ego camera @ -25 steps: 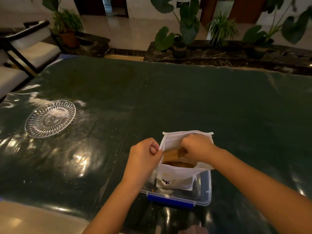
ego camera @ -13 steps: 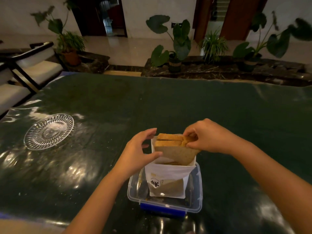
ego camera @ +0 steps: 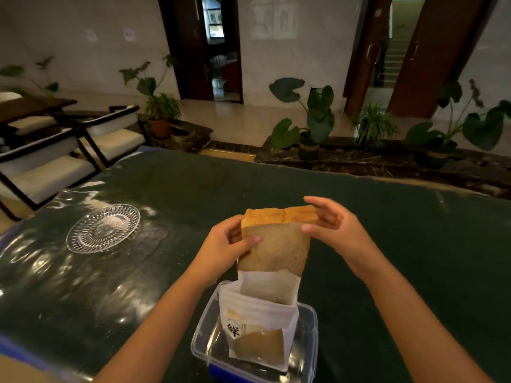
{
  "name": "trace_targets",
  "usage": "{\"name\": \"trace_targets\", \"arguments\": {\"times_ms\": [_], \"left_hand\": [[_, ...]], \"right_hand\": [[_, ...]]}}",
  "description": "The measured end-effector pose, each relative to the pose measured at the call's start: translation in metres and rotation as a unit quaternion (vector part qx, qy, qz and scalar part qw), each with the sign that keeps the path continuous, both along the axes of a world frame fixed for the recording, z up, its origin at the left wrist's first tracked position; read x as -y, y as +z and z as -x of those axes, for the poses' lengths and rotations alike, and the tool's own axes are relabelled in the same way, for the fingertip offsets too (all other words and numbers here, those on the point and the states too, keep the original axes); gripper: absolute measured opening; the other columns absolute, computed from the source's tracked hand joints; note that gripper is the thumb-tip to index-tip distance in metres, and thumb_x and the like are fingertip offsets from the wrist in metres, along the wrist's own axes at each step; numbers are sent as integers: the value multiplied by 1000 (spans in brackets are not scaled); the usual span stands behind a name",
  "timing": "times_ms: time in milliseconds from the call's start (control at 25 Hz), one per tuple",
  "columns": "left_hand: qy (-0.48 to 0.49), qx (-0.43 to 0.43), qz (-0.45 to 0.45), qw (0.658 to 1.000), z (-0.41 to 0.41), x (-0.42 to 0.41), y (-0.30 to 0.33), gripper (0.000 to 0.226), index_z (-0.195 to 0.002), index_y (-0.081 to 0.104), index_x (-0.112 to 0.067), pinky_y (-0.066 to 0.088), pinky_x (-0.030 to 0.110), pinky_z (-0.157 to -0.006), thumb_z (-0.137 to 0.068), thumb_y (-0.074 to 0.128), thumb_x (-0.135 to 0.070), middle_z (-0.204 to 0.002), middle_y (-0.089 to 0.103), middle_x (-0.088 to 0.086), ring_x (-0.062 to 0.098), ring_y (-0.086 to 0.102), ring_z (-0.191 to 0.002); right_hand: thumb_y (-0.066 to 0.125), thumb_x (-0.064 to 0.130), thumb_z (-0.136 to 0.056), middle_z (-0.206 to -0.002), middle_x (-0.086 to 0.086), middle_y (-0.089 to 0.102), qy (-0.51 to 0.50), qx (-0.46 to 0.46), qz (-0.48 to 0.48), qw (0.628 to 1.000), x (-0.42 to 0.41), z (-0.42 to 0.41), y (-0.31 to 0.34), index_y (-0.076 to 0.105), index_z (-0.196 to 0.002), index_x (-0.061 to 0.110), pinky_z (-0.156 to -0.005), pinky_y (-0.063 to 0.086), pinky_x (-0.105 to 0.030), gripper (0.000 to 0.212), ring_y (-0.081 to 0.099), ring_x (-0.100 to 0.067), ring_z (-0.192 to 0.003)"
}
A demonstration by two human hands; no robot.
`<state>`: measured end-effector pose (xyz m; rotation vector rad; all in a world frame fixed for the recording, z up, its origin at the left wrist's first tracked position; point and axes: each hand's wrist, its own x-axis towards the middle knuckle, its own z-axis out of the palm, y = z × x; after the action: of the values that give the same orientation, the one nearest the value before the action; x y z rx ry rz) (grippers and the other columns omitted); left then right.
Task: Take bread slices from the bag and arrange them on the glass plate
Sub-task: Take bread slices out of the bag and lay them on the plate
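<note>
Dim room, pale walls, glossy pale floor. Dark open doorway at 12 o'clock; brown wooden doors and staircase at 1 o'clock. Low dark stone ledge carrying potted large-leaf plants across 12 to 2 o'clock. Dark-framed chairs with white cushions at 10 o'clock. Terracotta-potted plant at 11 o'clock. Dark green table with plastic sheen fills foreground.

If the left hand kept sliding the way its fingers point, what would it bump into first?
The left hand points rightward across the bread slices it already grips, so it would press further into the bread. Past that, the right hand on the bread's other side probably comes next, though depth is hard to judge.
</note>
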<state>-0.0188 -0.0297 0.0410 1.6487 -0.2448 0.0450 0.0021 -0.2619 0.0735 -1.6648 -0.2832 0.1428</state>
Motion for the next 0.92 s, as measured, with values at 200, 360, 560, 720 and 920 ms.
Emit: {"name": "trace_targets", "arguments": {"times_ms": [200, 360, 560, 720, 920], "left_hand": [[70, -13, 27, 997, 7, -16, -4, 22, -93, 69, -28, 57, 26, -67, -80, 67, -10, -88, 75, -6, 14, 69, -86], [103, -14, 53, 993, 17, -48, -9, 23, -91, 70, -31, 57, 25, -67, -79, 68, -12, -88, 75, -6, 13, 70, -86], [137, -30, 87, 986, 35, -119, -11, 22, -95, 69, -24, 54, 22, -64, -75, 70, -17, -88, 75, -3, 12, 69, -84], [153, -42, 91, 983, 57, -198, -11, 27, -105, 65, -13, 56, 27, -68, -78, 68, -12, -92, 73, 0, 16, 69, -88], [171, -54, 68, 981, 86, -306, -9, 25, -104, 65, -17, 55, 39, -81, -81, 65, -8, -102, 70, 7, 23, 66, -96]], "right_hand": [[70, 8, -74, -109, 0, 66, -11, -52, -44, 998, -31, 3, -34, 56, -115, 24, -78, 56, -30, 46, 63, -14, -102], [69, 5, -76, -103, 2, 67, -4, -31, -50, 998, -64, 4, -32, 56, -117, 22, -70, 58, -26, 46, 65, -11, -96], [69, 4, -76, -98, 6, 66, 30, -21, -47, 998, -137, 12, -25, 56, -116, 22, -62, 57, -21, 46, 67, -5, -85], [68, 3, -76, -95, 6, 67, 39, -27, -54, 997, -219, 25, -28, 56, -116, 21, -57, 55, -19, 45, 68, -2, -79], [68, 2, -76, -96, 4, 68, 32, -48, -70, 996, -335, 50, -41, 56, -118, 19, -58, 55, -20, 47, 69, -4, -81]]}}
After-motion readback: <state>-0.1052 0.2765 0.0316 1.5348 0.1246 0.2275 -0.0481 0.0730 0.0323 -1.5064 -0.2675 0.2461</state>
